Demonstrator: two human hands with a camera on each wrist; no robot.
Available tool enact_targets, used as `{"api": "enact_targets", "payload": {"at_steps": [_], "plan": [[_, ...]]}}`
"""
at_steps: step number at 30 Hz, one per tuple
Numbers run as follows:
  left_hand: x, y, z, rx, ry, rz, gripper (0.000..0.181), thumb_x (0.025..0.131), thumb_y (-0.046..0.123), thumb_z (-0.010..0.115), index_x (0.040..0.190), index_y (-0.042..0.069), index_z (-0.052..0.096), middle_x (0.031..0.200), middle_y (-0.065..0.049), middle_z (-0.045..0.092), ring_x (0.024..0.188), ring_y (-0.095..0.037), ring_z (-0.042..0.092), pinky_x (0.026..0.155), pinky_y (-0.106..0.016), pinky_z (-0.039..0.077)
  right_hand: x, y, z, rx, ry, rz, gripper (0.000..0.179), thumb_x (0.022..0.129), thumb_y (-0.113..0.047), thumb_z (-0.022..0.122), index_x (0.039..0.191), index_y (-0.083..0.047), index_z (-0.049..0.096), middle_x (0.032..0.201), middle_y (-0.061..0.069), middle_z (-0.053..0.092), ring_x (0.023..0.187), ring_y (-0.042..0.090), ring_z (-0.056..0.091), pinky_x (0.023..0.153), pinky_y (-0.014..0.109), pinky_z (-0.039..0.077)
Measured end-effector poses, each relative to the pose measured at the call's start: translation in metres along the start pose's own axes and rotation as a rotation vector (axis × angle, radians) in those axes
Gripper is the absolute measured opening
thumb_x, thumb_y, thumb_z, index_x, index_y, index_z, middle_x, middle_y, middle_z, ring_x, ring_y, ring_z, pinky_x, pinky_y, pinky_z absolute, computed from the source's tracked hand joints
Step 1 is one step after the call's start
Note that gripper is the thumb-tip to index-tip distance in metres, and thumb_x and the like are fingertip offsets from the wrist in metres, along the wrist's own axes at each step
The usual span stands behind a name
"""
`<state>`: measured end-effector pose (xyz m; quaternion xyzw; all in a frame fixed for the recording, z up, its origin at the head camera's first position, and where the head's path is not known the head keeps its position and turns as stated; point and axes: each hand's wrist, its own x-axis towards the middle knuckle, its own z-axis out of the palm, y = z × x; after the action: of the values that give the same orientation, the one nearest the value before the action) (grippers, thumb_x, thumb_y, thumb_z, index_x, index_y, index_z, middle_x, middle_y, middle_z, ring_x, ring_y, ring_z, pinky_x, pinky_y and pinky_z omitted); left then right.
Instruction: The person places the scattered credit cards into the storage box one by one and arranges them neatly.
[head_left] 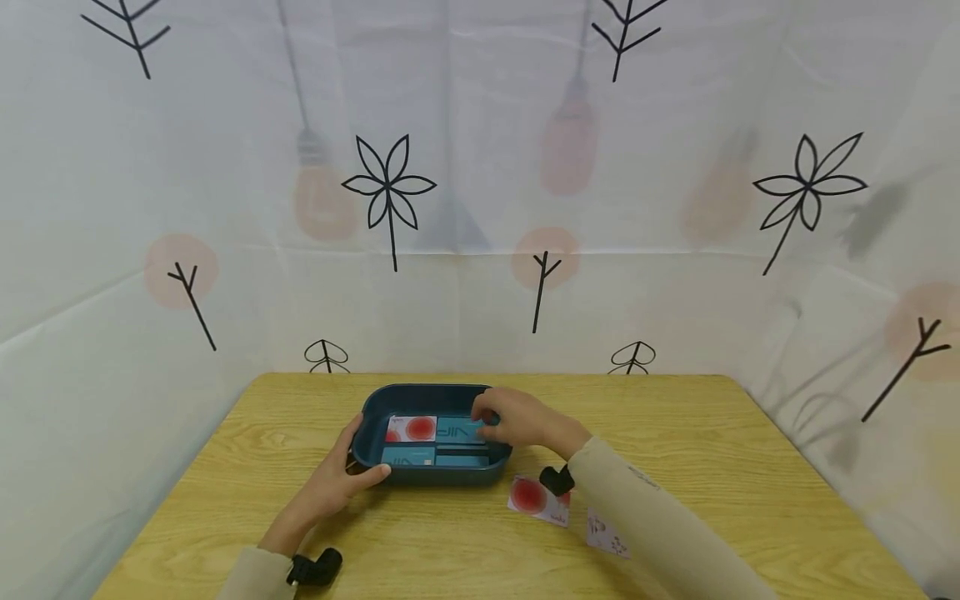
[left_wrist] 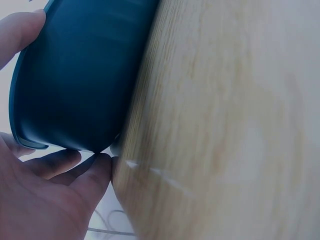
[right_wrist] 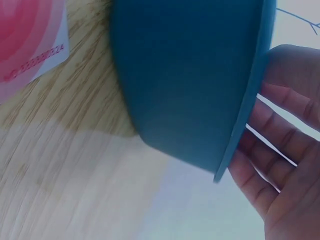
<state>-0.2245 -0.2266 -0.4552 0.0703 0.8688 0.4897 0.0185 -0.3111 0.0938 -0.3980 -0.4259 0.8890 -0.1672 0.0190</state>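
Observation:
A dark teal box [head_left: 442, 477] with rounded corners stands on the table. Its left end is gripped by my left hand [head_left: 335, 483], thumb on the near rim and fingers round the side. My right hand [head_left: 517, 419] reaches over the right end, its thumb and finger at the edges of a blue VIP card [head_left: 453, 430] inside. In the right wrist view the box wall [left_wrist: 75, 75] hides those fingertips. Beside that card lies a white card with red circles [head_left: 412, 429]. Nearer the front are another blue VIP card [head_left: 408, 456] and a partly seen blue card [head_left: 461, 461].
A pinkish card with a red circle [head_left: 538, 500] lies on the wooden table [head_left: 442, 542] at the box's near right. Another pale patterned card [head_left: 606, 535] is partly covered by the right sleeve [head_left: 660, 525]. Patterned white cloth [head_left: 465, 317] hangs behind the table.

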Motion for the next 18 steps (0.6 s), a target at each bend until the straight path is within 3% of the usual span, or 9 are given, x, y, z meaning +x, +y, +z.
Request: {"api": "enact_targets", "payload": {"at_steps": [10, 18], "plan": [[0.0, -0.001, 0.0, 0.005, -0.006, -0.014, 0.098, 0.085, 0.039, 0.072, 0.154, 0.015, 0.007, 0.156, -0.022, 0.014, 0.137, -0.044, 0.027, 0.107, -0.056, 0.029, -0.023, 0.004, -0.007, -0.001, 0.092, 0.014, 0.015, 0.089, -0.019, 0.068, 0.102, -0.012, 0.065, 0.099, 0.001, 0.062, 0.09, 0.017, 0.057, 0.079, 0.035, 0.05], [0.0, 0.004, -0.001, -0.011, -0.01, -0.011, 0.096, 0.086, 0.034, 0.072, 0.154, 0.012, 0.007, 0.155, -0.023, 0.016, 0.136, -0.044, 0.029, 0.106, -0.054, 0.032, -0.042, 0.008, -0.009, 0.022, 0.137, 0.031, 0.017, 0.088, -0.017, 0.069, 0.102, -0.009, 0.066, 0.099, 0.002, 0.061, 0.093, 0.023, 0.059, 0.082, 0.038, 0.05]]}}
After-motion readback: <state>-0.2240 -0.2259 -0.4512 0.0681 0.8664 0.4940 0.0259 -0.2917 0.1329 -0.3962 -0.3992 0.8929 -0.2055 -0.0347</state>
